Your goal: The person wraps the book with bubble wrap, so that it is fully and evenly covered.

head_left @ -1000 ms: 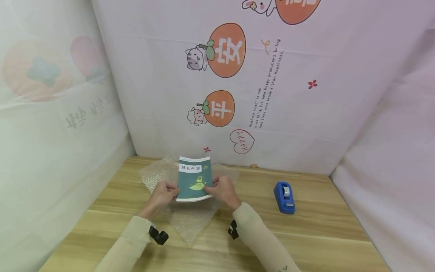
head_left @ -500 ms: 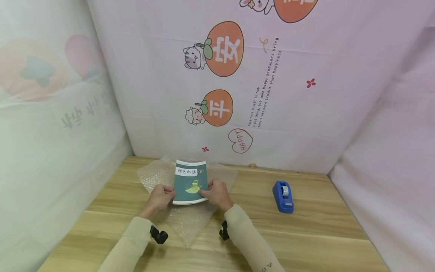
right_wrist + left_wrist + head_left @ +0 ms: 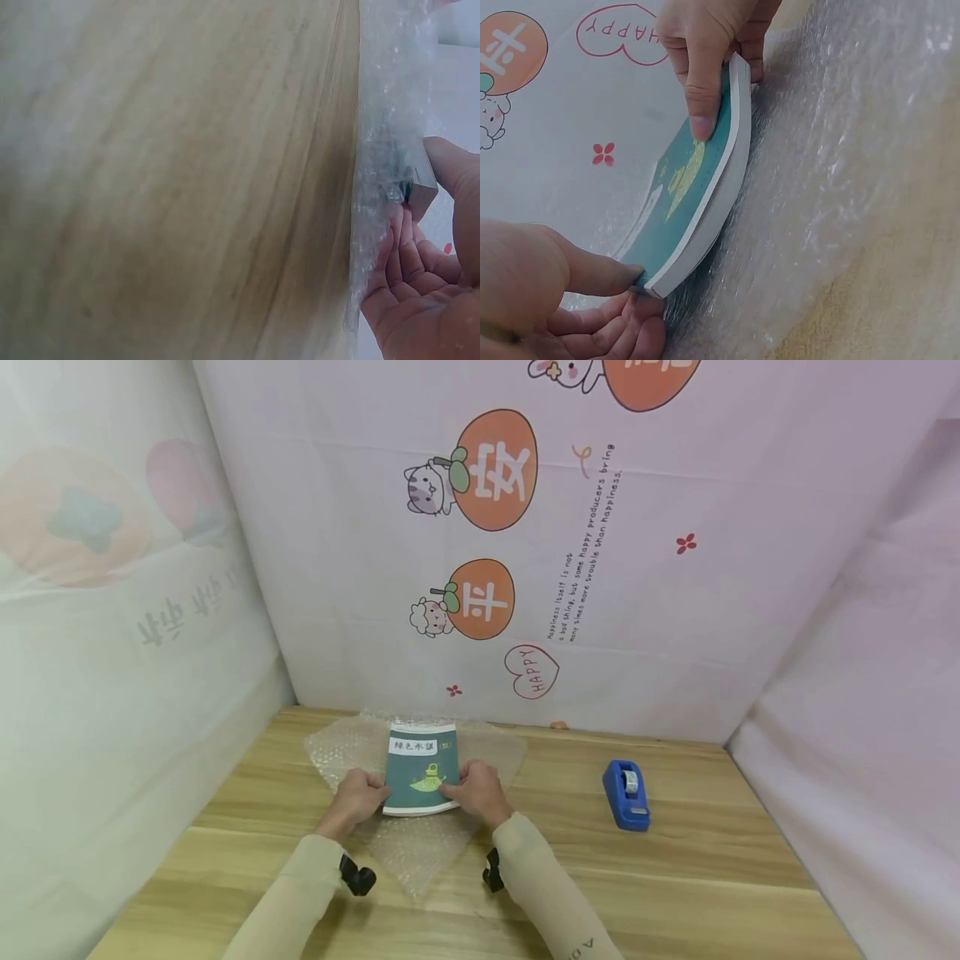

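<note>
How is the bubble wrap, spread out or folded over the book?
Spread out: the bubble wrap reaches past the book over the table, and the book's front shows uncovered.

A wooden table with pale, streaky grain. Toward its right side sits a blue tape dispenser holding a roll of tape. Behind the table hangs a white cloth printed with orange fruits, a striped cat, a sheep, a red heart outline reading "HAPPY" and slanting English text. A pale left cloth bears faded fruit prints; a right cloth looks creased.
</note>
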A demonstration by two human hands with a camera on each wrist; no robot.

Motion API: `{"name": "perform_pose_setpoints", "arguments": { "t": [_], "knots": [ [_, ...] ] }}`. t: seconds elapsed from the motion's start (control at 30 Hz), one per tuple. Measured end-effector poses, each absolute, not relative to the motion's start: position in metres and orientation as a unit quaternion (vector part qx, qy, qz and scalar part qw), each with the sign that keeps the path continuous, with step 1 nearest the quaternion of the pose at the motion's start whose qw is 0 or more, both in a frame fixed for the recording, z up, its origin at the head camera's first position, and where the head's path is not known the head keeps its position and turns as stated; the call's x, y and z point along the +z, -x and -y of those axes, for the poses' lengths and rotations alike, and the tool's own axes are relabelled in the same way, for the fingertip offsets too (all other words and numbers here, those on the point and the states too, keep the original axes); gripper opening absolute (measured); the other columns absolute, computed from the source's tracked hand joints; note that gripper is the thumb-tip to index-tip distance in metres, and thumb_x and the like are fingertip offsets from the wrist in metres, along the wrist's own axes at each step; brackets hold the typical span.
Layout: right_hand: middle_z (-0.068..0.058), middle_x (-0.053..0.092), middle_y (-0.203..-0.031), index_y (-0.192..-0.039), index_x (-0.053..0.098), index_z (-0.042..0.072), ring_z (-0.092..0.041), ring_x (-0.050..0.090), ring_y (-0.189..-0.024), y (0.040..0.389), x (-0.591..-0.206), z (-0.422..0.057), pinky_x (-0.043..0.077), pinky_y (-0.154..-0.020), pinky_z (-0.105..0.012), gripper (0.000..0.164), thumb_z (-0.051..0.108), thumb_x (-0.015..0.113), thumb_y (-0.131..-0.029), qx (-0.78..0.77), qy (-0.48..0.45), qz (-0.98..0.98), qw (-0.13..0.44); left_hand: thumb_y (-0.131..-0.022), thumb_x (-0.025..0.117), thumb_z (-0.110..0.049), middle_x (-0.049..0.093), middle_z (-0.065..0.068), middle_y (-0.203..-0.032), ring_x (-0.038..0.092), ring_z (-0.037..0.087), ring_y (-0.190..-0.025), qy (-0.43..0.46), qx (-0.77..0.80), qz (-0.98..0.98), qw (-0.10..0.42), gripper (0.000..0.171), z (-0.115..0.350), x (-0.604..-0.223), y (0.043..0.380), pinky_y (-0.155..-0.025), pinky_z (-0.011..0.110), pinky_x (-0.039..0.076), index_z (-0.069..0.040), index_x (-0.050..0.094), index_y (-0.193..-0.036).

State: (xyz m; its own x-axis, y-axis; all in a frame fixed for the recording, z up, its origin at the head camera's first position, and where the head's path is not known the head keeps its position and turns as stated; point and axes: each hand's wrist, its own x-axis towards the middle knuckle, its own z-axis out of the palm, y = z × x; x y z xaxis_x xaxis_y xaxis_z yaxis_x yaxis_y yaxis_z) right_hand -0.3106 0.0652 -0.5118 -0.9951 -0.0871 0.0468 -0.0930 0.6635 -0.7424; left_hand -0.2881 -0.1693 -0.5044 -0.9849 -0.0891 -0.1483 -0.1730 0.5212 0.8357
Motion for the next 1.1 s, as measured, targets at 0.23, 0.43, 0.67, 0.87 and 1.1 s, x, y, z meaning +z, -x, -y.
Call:
{"name": "perform_pose_setpoints", "arguments": {
  "t": [0.23,0.43,0.67,0.87,1.1],
  "knots": [
    [0.000,0.058,-0.067,-0.069,0.061,0.006,-0.014,0.050,-0.064,0.312,-0.514,-0.065,0.040,-0.058,-0.024,0.037,0.026,0.089,-0.084,0.392,-0.055,0.918,0.020,-0.096,0.068,-0.005,0.056,0.001,-0.069,0.049,0.014,-0.061,0.069,0.463,-0.883,0.044,0.020,0.171,-0.508,0.294,-0.052,0.026,0.039,-0.002,0.068,-0.075],
    [0.003,0.048,-0.061,-0.059,0.049,0.012,-0.013,0.043,-0.059,0.312,-0.516,-0.064,0.035,-0.053,-0.024,0.050,0.026,0.090,-0.084,0.382,-0.051,0.922,0.024,-0.093,0.072,-0.004,0.048,-0.004,-0.057,0.044,0.012,-0.053,0.055,0.443,-0.895,0.026,0.036,0.170,-0.505,0.292,-0.048,0.024,0.035,-0.010,0.057,-0.061],
    [0.004,0.046,-0.058,-0.057,0.060,0.008,-0.013,0.043,-0.062,0.310,-0.504,-0.068,0.036,-0.053,-0.024,0.045,0.025,0.089,-0.087,0.372,-0.059,0.926,0.003,-0.080,0.069,-0.002,0.042,-0.007,-0.046,0.038,0.011,-0.045,0.009,0.388,-0.921,-0.029,0.040,0.171,-0.498,0.290,-0.043,0.023,0.028,-0.016,0.048,-0.049],
    [0.003,0.036,-0.063,-0.059,0.057,0.005,-0.016,0.037,-0.068,0.307,-0.489,-0.075,0.030,-0.055,-0.028,0.046,0.025,0.088,-0.088,0.357,-0.069,0.931,-0.025,-0.080,0.071,-0.011,0.047,-0.008,-0.043,0.042,0.010,-0.040,-0.030,0.374,-0.927,-0.015,0.037,0.178,-0.508,0.300,-0.041,0.026,0.032,-0.018,0.052,-0.048],
    [-0.017,0.075,-0.104,-0.107,0.075,-0.007,-0.018,0.063,-0.083,0.299,-0.474,-0.088,0.059,-0.076,-0.036,0.038,0.028,0.082,-0.093,0.339,-0.112,0.930,-0.085,-0.091,0.075,-0.021,0.061,0.004,-0.057,0.052,0.014,-0.050,-0.011,0.368,-0.926,0.076,0.030,0.174,-0.477,0.280,-0.046,0.026,0.041,-0.002,0.066,-0.070]
  ]
}}
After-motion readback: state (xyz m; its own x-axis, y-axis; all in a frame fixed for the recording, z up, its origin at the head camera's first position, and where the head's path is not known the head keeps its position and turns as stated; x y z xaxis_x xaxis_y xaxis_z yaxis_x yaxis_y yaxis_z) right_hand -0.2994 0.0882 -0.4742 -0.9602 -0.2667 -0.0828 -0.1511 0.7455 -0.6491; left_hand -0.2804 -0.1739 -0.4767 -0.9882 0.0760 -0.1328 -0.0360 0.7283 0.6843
